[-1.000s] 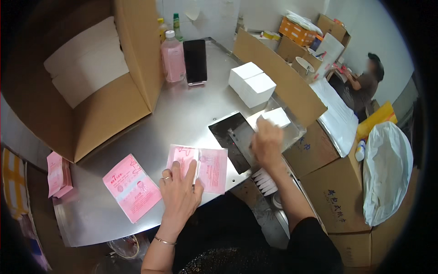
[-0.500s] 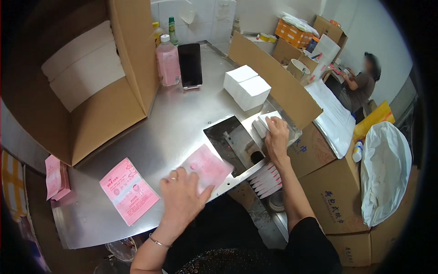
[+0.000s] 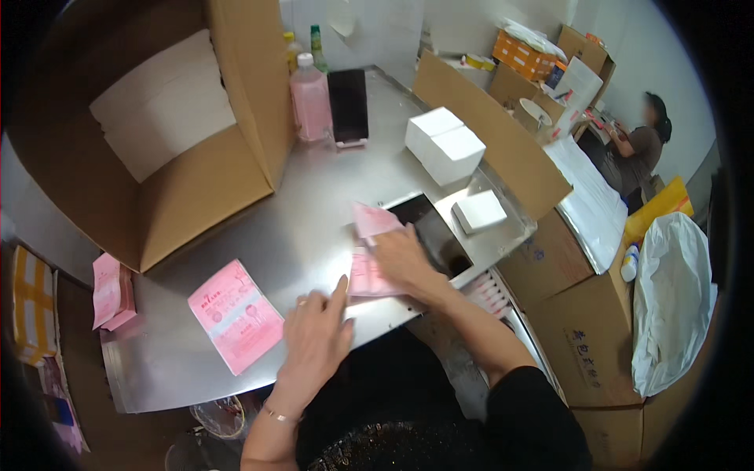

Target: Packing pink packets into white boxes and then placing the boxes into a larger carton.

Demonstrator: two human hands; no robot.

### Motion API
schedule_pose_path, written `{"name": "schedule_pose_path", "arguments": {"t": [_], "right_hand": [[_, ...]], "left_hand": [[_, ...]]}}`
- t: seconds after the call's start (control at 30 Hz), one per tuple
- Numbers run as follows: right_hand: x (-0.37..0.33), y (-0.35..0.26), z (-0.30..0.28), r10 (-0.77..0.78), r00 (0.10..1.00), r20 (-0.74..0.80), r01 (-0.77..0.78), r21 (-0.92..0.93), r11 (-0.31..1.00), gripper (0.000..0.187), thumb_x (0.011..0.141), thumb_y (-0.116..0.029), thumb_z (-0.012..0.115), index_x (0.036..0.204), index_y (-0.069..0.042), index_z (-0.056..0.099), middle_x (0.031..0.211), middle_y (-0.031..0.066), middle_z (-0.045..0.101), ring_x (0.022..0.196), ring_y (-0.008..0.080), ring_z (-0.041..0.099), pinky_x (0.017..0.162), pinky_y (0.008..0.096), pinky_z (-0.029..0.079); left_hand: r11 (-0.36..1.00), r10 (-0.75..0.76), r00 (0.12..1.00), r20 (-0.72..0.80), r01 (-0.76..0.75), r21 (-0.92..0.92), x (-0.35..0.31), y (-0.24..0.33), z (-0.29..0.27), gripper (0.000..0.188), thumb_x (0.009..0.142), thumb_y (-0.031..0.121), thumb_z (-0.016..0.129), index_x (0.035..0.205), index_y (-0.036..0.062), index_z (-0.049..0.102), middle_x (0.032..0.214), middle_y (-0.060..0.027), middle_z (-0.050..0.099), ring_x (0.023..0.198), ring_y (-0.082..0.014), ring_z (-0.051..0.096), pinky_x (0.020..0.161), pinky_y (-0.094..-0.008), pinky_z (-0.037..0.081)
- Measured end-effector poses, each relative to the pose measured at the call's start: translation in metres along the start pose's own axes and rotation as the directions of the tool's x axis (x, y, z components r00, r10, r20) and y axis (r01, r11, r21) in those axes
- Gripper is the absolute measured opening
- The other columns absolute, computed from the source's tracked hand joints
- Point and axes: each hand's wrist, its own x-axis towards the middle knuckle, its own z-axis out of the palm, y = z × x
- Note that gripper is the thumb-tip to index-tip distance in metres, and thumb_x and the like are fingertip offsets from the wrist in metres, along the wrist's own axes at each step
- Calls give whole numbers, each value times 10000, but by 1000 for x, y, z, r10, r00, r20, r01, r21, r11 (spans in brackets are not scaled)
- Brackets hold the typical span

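Observation:
My right hand [image 3: 406, 263] reaches across the metal table onto a pink printed plastic bag [image 3: 369, 275]. Its fingers are curled at the bag, between the raised upper flap and the body; the fingertips are hidden. Close by on the left, my left hand [image 3: 316, 334] has its forefinger and thumb apart, with nothing seen in it. A stack of flat pink bags [image 3: 237, 314] lies to its left. Beyond my right hand, a small block of white folded tissues [image 3: 480, 211] sits beside the dark rectangular opening [image 3: 432, 228] in the table.
A larger two-part white tissue block [image 3: 445, 145] stands farther back. An open carton [image 3: 200, 196] rises at the left. A phone [image 3: 348, 108] on a stand and a pink bottle [image 3: 311, 102] stand behind. Cartons [image 3: 581, 345] line the right; a person [image 3: 636, 145] sits far off.
My right hand has left the white tissues and moved left onto the pink bag. The bag's upper flap is now raised. My left hand has come away from the bag.

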Motion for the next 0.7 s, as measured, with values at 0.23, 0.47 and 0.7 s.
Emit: {"name": "schedule_pose_path", "arguments": {"t": [0.23, 0.47, 0.7], "right_hand": [[-29, 39, -32, 206, 963, 177, -189, -106, 976, 142, 862, -106, 586, 946, -69, 694, 856, 163, 712, 801, 397, 689, 720, 516, 522], [-43, 114, -40, 184, 847, -499, -390, -346, 853, 244, 846, -159, 699, 1076, -79, 687, 946, 109, 617, 943, 290, 579, 783, 436, 438], [-44, 125, -51, 147, 831, -537, -276, -168, 946, 238, 852, -26, 625, 1079, -35, 696, 954, 158, 611, 908, 348, 587, 802, 454, 469]], "left_hand": [[998, 49, 956, -290, -34, 56, -35, -30, -19, 270, 656, -9, 670, 915, 51, 624, 1053, -166, 562, 1056, -352, 530, 927, -482, 403], [881, -261, 914, -310, 357, 310, -75, -91, -37, 250, 741, 18, 645, 987, 47, 609, 1004, -150, 578, 991, -353, 552, 1050, -510, 339], [972, -81, 970, -229, 25, -235, -22, -19, -24, 210, 879, 25, 601, 1088, 10, 608, 896, -167, 543, 809, -347, 548, 723, -444, 466]]}}
